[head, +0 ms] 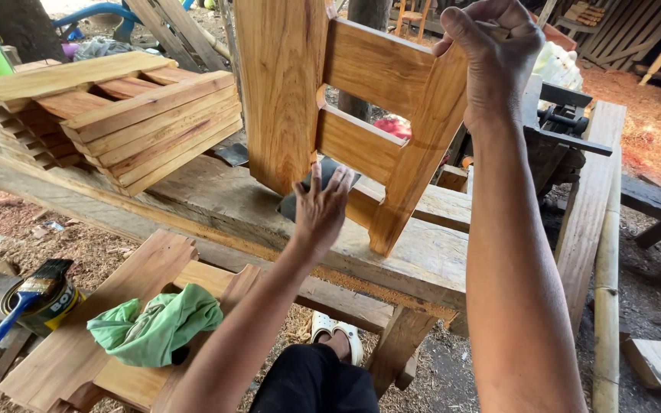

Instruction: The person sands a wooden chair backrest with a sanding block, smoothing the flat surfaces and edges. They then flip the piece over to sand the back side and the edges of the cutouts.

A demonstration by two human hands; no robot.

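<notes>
A: Head view. Frame [361, 115] position?
B: Upright on the bench [216, 199], tilted, one leg end on the plank.
A: Right hand [491, 57]?
B: Closed round the frame's top rail end.
A: Left hand [321, 208]?
B: Fingers flat, pressing a dark pad [329, 177] against the lower frame. Stacked slats [116, 115] left; green rag [158, 325], brush [21, 302] on tin below.

A round tin can [43, 302] stands at the lower left on the sawdust-strewn ground, beside the wooden boards. Its label is yellow and black. A blue-handled brush [21, 306] lies across its open top.
</notes>
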